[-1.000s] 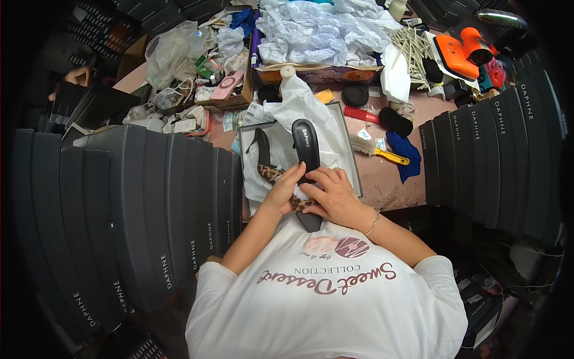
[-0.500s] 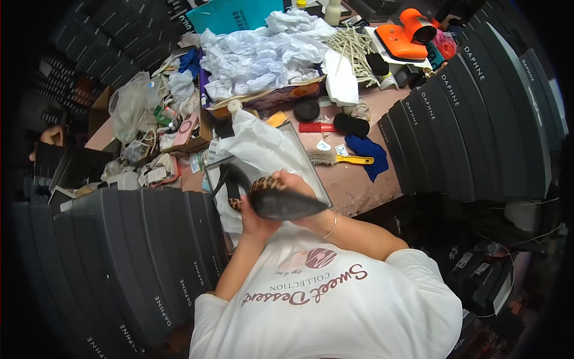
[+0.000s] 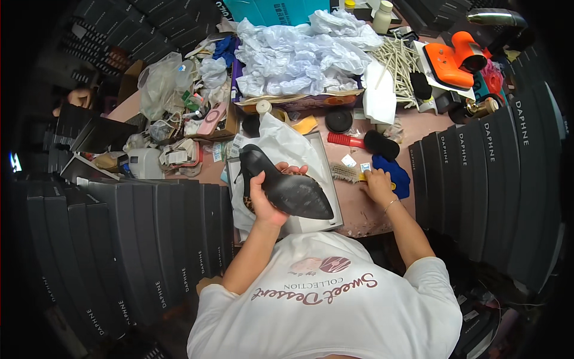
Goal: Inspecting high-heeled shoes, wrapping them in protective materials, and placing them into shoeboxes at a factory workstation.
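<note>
My left hand (image 3: 270, 209) is wrapped round a pointed black high-heeled shoe (image 3: 299, 194), held with its scuffed sole facing up. A bit of leopard print shows by my fingers. Beneath the shoe lies an open shoebox (image 3: 323, 149) lined with white tissue paper (image 3: 287, 136). To the right, my right hand (image 3: 379, 190) closes over the yellow handle of a bristle brush (image 3: 345, 173); its fingers partly cover the handle. A blue cloth (image 3: 399, 176) lies under and beside that hand.
Stacks of dark shoeboxes rise at the left (image 3: 137, 239) and right (image 3: 496, 173). Beyond the open box are a red-handled brush (image 3: 347, 140), a black round lid (image 3: 339, 120) and a bin heaped with crumpled tissue (image 3: 299, 57). An orange device (image 3: 448, 63) stands at far right.
My right hand has left the shoe and moved right onto the yellow-handled brush. My left hand alone now holds the shoe, its sole turned up. The view has shifted slightly.
</note>
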`<state>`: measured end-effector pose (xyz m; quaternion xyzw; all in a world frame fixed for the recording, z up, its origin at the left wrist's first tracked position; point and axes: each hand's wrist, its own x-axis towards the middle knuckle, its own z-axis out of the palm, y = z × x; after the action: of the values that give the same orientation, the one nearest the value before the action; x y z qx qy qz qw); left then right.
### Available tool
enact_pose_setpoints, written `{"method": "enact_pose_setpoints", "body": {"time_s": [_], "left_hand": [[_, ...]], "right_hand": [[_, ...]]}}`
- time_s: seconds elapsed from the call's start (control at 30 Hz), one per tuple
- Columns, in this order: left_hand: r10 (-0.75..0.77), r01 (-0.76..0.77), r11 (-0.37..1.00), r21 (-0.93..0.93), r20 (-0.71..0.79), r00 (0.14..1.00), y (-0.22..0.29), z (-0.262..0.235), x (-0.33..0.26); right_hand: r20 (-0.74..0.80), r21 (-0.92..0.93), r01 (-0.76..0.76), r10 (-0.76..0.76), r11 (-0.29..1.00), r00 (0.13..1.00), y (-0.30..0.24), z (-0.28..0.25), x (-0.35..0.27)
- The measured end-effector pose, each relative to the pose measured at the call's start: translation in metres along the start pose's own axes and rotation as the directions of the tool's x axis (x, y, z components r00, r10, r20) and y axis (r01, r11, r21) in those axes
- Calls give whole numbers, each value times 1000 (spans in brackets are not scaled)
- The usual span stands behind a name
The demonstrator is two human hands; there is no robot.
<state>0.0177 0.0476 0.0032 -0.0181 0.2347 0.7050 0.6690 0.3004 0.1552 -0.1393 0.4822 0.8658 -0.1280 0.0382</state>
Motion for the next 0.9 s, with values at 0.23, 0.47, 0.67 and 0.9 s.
{"method": "enact_pose_setpoints", "body": {"time_s": [0.23,0.47,0.67,0.9], "left_hand": [[38,-86,915,393,127,991,9,-20,-16],[-76,-75,734,675,191,979,5,-7,-35],[-27,6,782,623,23,999,-8,-2,-49],[-162,100,684,723,17,987,-16,4,-31]], "right_hand": [[-14,-20,1,-2,1000,1000,0,32,2],[99,205,-95,76,974,992,0,-1,-16],[-172,331,-325,395,886,902,57,-21,-23],[-101,314,-463,514,829,852,61,-14,-17]]}}
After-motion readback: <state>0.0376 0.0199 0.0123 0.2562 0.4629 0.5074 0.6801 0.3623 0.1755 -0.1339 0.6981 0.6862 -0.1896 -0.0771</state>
